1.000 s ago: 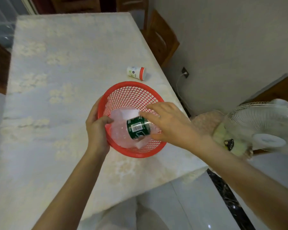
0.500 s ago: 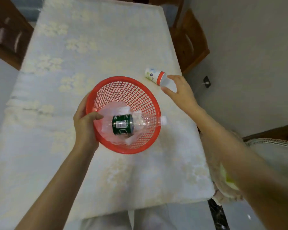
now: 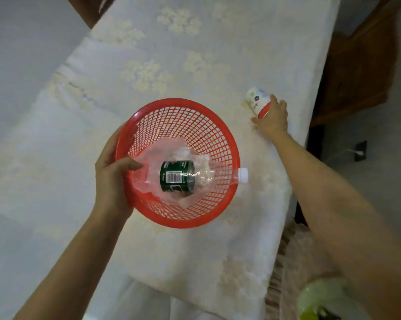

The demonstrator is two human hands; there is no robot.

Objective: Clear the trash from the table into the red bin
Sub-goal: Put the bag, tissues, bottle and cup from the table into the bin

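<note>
Room: pale floor at left; a wooden chair point(image 3: 361, 65) stands beyond the table's far right side; a wall socket point(image 3: 359, 150) with a plugged cable sits low on the wall at right; a pale green object in the lower right corner is too blurred to name.
Table point(image 3: 68, 139): covered by a pale cloth with a cream floral pattern; its near edge and right edge are both visible.
Red bin point(image 3: 194, 211): a round mesh basket, near the table's right half, tilted toward the camera; whether it rests on the cloth or is lifted cannot be told.
Left hand point(image 3: 113, 179): clamped on the bin's near-left rim, thumb inside the mesh, fingers outside.
Done: a crushed clear bottle point(image 3: 178, 179) with a dark green label lies on its side inside the bin, its white cap poking over the right rim; crumpled clear plastic point(image 3: 171, 148) lies under it.
Left to do: one small white container point(image 3: 257, 100) with a red cap lies on its side near the table's right edge, well apart from the bin.
Right hand point(image 3: 272, 118): fingers curled over the container's capped end, touching it; a firm grip is not yet evident.
Progress (judgement): nearly complete, since this container appears to be the last loose item in view.
</note>
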